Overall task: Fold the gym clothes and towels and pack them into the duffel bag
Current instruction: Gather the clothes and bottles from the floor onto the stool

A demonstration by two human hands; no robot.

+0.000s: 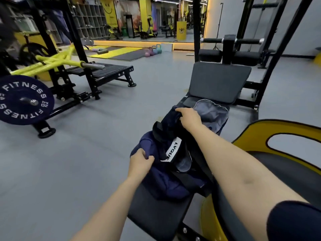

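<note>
Your left grip (140,160) pinches a fold of soft navy cloth (159,178); your right grip (188,117) curls round the dark edge of the duffel bag (173,129), whose grey lining (211,113) shows at the open mouth. The bag lies on the black padded worktop (156,211), its white label (173,150) reading "LVQUE". Around lie grey gym floor (86,153), a yellow-framed machine (52,61), and a navy plate (24,100) marked "FITNESS".

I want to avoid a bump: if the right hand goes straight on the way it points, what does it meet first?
Probably the grey-blue cloth just beyond the right hand, then the bench's raised black pad; depth is unclear.
</note>
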